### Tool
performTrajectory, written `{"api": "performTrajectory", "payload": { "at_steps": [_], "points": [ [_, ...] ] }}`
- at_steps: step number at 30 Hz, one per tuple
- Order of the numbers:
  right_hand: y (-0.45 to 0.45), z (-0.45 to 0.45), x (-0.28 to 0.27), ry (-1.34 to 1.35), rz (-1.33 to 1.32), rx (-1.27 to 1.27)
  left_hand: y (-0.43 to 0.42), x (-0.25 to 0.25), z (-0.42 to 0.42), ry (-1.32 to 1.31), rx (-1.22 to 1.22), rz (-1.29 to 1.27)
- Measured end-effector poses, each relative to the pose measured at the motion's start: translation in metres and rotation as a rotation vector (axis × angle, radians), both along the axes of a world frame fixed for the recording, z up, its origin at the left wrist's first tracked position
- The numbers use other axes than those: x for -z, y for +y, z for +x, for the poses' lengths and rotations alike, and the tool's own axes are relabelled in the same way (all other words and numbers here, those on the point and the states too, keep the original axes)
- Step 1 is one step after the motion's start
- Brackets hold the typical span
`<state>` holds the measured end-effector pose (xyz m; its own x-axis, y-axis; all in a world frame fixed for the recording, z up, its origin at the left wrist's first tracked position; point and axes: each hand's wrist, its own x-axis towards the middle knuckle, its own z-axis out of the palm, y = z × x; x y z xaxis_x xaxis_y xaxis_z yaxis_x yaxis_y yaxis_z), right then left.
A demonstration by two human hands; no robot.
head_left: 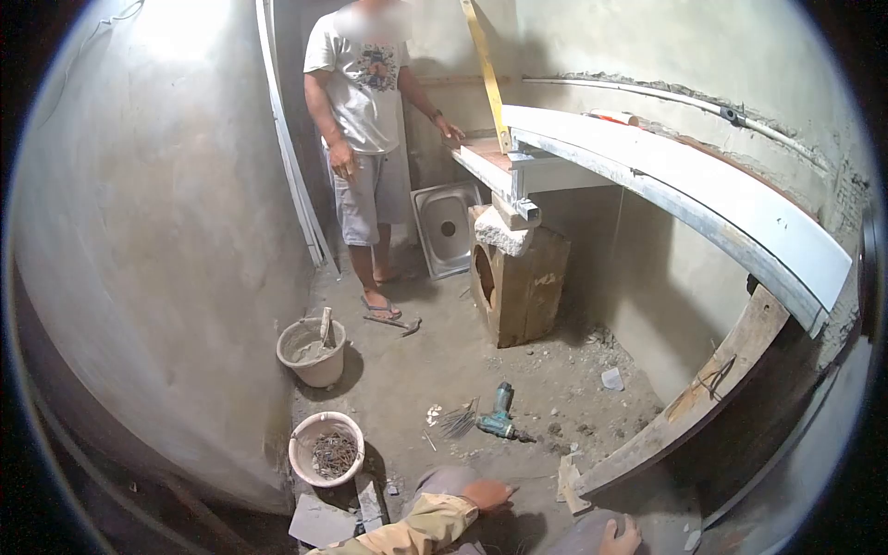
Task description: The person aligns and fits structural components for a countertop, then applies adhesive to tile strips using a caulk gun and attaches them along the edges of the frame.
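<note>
My left hand [490, 496], below a beige sleeve [407, 527], rests by my left knee [447, 479] with fingers loosely stretched and nothing visible in it. My right hand [622, 538] lies on my right knee [592, 535] at the bottom edge, its fingers apart and only partly in view. Past my left hand, a teal cordless drill [499, 421] lies on the floor beside a bundle of thin wires [457, 422]. A bucket of nails or metal bits [326, 427] stands to the left.
Another person [365, 139] stands ahead, one hand at a counter frame [592, 139] on the right. A mortar bucket [324, 370], hammer [396, 324], steel sink [446, 222] and wooden box [527, 287] are on the floor. A plank [684, 398] leans at right.
</note>
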<state>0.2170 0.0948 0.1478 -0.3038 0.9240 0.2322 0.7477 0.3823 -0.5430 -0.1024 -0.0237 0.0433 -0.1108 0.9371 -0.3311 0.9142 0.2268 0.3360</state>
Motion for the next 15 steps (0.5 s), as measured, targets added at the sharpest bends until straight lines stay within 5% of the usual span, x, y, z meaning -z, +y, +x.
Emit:
{"api": "performTrajectory", "payload": {
  "at_steps": [5, 15],
  "points": [
    [0.006, 0.005, 0.000, -0.047, -0.089, 0.026, 0.008, 0.006, -0.002, -0.106, -0.155, -0.053],
    [0.009, 0.013, 0.008, -0.109, -0.110, 0.055, 0.006, 0.004, 0.000, -0.027, 0.016, -0.020]
  ]
}}
